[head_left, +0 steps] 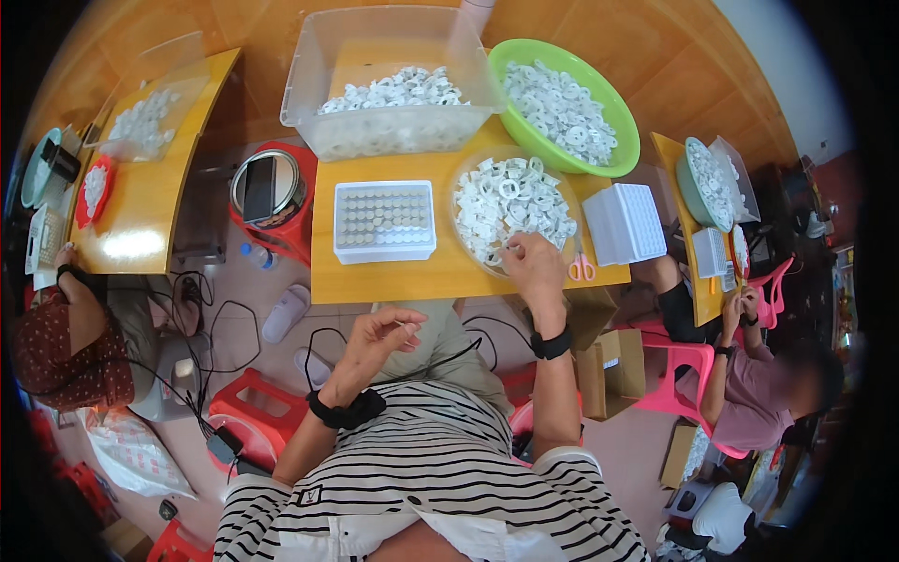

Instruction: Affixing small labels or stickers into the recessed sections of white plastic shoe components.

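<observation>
**Hands over trays of small white plastic rings**

Here, going left to right, the left hand (379, 330) hovers below the edge of the smooth yellow wooden worktop (393, 273), fingers loosely curled with thumb and forefinger drawn close; whether they pinch anything is too small to tell. Above it on the worktop lies a white rectangular grid tray (384, 221), its cells filled with small grey round pieces. To its right sits a round shallow clear dish (461, 178) heaped with white plastic rings (510, 199). The right hand (534, 264) rests at the dish's near rim, fingers bent down and touching the rings. Pink-handled scissors (582, 269) lie just beside it.
</observation>
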Tool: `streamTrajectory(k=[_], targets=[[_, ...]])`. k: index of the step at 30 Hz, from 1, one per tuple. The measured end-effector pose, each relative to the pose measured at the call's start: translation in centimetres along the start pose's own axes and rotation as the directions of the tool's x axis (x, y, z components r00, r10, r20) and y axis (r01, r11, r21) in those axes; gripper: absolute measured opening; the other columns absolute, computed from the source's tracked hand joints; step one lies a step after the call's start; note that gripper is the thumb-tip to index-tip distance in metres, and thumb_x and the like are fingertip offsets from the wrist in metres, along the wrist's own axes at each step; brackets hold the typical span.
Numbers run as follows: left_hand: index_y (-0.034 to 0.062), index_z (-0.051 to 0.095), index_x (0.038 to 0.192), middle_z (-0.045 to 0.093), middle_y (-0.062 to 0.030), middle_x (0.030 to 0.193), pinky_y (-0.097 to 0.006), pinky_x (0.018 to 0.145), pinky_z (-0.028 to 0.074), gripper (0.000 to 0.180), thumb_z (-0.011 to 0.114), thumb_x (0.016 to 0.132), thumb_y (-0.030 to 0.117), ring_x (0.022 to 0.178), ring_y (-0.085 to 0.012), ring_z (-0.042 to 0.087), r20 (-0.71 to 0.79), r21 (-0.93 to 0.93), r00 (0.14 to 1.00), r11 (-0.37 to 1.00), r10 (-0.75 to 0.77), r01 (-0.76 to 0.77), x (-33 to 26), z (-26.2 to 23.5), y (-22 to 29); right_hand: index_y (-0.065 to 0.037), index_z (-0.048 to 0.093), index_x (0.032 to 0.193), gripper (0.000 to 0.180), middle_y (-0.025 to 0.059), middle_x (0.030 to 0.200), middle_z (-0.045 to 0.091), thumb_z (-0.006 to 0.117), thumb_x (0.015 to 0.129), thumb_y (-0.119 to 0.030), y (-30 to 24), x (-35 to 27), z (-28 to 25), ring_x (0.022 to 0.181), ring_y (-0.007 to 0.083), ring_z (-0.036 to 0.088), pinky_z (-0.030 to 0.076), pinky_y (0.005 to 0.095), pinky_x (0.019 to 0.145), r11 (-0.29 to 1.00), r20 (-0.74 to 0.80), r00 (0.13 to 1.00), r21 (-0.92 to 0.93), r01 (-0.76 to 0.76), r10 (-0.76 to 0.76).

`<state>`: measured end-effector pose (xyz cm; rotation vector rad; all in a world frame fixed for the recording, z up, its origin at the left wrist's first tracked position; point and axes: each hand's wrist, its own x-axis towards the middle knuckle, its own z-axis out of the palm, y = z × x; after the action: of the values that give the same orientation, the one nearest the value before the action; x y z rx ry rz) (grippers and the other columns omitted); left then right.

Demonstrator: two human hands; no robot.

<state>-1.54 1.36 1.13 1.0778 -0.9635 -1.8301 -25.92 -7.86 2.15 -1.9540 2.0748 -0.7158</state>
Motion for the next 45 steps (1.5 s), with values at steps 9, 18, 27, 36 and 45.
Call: streamTrajectory(k=[9, 18, 27, 36, 45], targets=[[0.0005, 0.062, 0.101, 0.061, -0.0041, 0.090, -0.023, 0.069, 0.049, 0.019, 0.055, 0.086, 0.009, 0.076, -0.0104, 0.058, -0.010, 0.000, 1.000, 1.000, 0.008, -0.008, -0.1, 0.1, 0.2, -0.003, 0.065, 0.076, 0.009, 0.0110, 0.074, 0.058, 0.065, 0.071, -0.010, 1.4, -0.2, 0.8, 0.068, 0.0282, 0.058, 0.045, 0.0372, 0.061, 0.998, -0.054, 0.998, 0.055, -0.011, 0.014], [0.0002, 0.062, 0.102, 0.061, -0.0043, 0.089, -0.024, 0.070, 0.049, 0.020, 0.054, 0.087, 0.010, 0.077, -0.0106, 0.058, -0.006, -0.001, 1.000, 1.000, -0.014, 0.014, 0.3, 0.7, 0.5, 0.004, 0.064, 0.081, 0.012, 0.0038, 0.067, 0.062, 0.065, 0.076, -0.006, -0.6, -0.3, -1.6, 0.055, 0.0073, 0.055, 0.042, 0.0207, 0.048, 0.624, 0.220, 0.951, 0.719, -0.308, 0.216], [-0.0007, 0.051, 0.117, 0.058, -0.0073, 0.100, -0.026, 0.074, 0.050, 0.032, 0.047, 0.092, 0.019, 0.083, -0.0143, 0.059, 0.043, -0.305, 0.998, 0.951, -0.035, 0.046, 1.8, 2.1, 1.5, 0.001, 0.064, 0.087, 0.010, 0.0014, 0.066, 0.059, 0.063, 0.079, -0.005, -4.6, -2.6, -2.2, 0.054, 0.0039, 0.050, 0.042, 0.0179, 0.047, 0.531, 0.372, 0.928, 0.783, -0.325, 0.020], [-0.0015, 0.044, 0.123, 0.057, -0.0072, 0.105, -0.026, 0.080, 0.050, 0.039, 0.048, 0.092, 0.021, 0.089, -0.0149, 0.059, 0.144, -0.546, 0.989, 0.832, -0.021, 0.097, 2.7, 2.6, 1.4, 0.001, 0.064, 0.087, 0.009, 0.0020, 0.069, 0.062, 0.063, 0.079, -0.004, -6.0, -3.6, -1.6, 0.056, 0.0038, 0.052, 0.042, 0.0174, 0.047, 0.515, 0.505, 0.861, 0.756, -0.404, -0.066], [-0.0026, 0.048, 0.119, 0.059, -0.0091, 0.104, -0.027, 0.081, 0.051, 0.035, 0.051, 0.090, 0.016, 0.091, -0.0175, 0.060, 0.204, -0.611, 0.979, 0.780, -0.014, 0.139, 2.2, 0.9, 0.2, 0.000, 0.062, 0.087, 0.008, -0.0002, 0.068, 0.060, 0.063, 0.079, -0.003, -6.7, -5.4, -0.3, 0.056, 0.0024, 0.050, 0.039, 0.0171, 0.049, 0.557, 0.447, 0.889, 0.766, -0.322, -0.100]])
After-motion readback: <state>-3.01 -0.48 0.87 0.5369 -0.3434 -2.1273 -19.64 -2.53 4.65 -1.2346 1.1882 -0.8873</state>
